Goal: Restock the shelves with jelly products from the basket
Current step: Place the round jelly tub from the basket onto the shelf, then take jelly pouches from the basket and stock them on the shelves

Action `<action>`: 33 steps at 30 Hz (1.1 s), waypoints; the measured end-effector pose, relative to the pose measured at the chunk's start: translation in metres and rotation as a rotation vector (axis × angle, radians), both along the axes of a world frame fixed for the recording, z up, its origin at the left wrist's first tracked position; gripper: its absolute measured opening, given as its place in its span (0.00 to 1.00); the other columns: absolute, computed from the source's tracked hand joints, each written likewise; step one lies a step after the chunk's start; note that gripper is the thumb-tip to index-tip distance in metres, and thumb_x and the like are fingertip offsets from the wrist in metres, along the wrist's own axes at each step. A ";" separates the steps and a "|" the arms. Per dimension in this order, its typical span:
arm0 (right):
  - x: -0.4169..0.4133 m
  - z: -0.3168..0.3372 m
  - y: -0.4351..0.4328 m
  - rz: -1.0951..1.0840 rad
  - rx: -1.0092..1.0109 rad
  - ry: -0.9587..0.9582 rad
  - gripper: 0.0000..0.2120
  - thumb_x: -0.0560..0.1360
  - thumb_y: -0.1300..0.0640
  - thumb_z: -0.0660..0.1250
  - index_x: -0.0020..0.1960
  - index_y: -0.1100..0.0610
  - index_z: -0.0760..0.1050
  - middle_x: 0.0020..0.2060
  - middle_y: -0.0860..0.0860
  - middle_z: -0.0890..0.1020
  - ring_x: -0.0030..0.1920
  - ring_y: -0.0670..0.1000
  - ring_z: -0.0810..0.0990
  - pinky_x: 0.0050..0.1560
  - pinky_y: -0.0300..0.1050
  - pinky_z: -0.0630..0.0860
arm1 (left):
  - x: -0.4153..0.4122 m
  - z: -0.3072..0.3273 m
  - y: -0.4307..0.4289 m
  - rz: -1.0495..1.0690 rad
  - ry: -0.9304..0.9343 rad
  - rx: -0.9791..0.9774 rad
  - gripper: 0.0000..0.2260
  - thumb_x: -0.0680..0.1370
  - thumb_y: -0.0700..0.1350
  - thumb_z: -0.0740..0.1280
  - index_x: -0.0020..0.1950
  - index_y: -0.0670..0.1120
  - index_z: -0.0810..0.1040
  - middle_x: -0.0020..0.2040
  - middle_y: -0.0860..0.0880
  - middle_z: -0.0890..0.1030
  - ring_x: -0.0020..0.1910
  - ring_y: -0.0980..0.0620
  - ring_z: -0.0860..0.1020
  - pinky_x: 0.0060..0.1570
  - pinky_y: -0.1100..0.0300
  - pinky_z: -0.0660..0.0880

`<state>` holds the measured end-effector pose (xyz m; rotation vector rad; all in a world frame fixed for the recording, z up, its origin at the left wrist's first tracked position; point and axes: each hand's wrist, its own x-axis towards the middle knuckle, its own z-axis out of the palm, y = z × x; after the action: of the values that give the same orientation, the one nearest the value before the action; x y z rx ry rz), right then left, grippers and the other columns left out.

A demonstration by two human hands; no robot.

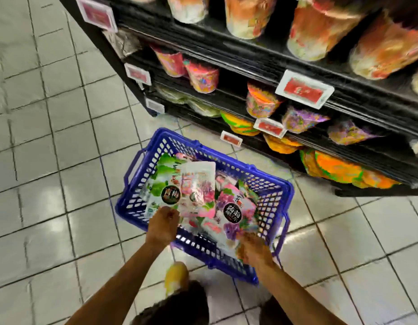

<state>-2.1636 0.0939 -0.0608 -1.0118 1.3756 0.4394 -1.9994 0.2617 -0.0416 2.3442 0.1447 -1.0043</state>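
While the blue basket (269, 178) sits on the tiled floor (62, 160) just near of the black shelves (250, 64), jelly pouches fill it. A green pouch (160, 181) lies at its left, long axis running near to far, and a pink pouch (198, 184) overlaps its right edge. A purple pouch (229, 228) lies to the right. Green and purple each carry a round black badge (171, 195) with white characters, too blurred to read. The left hand (162, 227) pinches the green pouch's near end. The right hand (253, 250) touches the purple pouch's near end, its grip unclear. The red price tags (304, 89) are illegible.
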 end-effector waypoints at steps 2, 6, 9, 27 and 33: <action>-0.003 -0.010 0.015 0.063 -0.110 0.096 0.15 0.80 0.64 0.62 0.34 0.57 0.73 0.20 0.50 0.73 0.23 0.50 0.72 0.28 0.41 0.69 | 0.003 -0.004 0.015 0.072 -0.015 0.045 0.03 0.78 0.39 0.67 0.50 0.40 0.78 0.48 0.39 0.82 0.51 0.41 0.80 0.46 0.56 0.71; 0.026 -0.040 0.031 0.037 -0.353 0.191 0.15 0.77 0.51 0.69 0.56 0.62 0.76 0.42 0.56 0.83 0.39 0.55 0.81 0.35 0.40 0.71 | 0.034 -0.043 0.040 0.245 -0.043 0.047 0.14 0.73 0.33 0.70 0.58 0.36 0.75 0.55 0.37 0.80 0.56 0.39 0.78 0.53 0.55 0.72; 0.046 -0.069 0.036 -0.136 -0.423 0.278 0.28 0.75 0.50 0.72 0.66 0.68 0.71 0.59 0.66 0.79 0.60 0.65 0.78 0.48 0.44 0.74 | 0.059 -0.064 0.056 0.330 0.007 -0.009 0.17 0.71 0.32 0.72 0.57 0.41 0.73 0.54 0.39 0.80 0.56 0.39 0.79 0.53 0.54 0.75; 0.043 -0.022 0.054 -0.478 -0.363 0.132 0.09 0.68 0.64 0.78 0.40 0.64 0.77 0.17 0.45 0.75 0.18 0.41 0.71 0.18 0.29 0.64 | 0.118 -0.067 0.044 0.243 0.260 0.030 0.08 0.72 0.39 0.74 0.48 0.38 0.81 0.28 0.50 0.82 0.26 0.54 0.80 0.31 0.59 0.77; 0.037 0.052 0.057 -0.567 -0.342 -0.115 0.19 0.67 0.71 0.76 0.56 0.64 0.78 0.35 0.54 0.81 0.28 0.45 0.76 0.30 0.38 0.74 | 0.137 0.023 0.045 0.192 0.401 -0.290 0.05 0.74 0.34 0.70 0.43 0.43 0.83 0.34 0.48 0.85 0.33 0.50 0.83 0.34 0.58 0.79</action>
<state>-2.1264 0.1509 -0.0084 -0.8490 1.5863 -0.2792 -1.8623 0.3071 -0.0190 1.8127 0.3464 -1.2908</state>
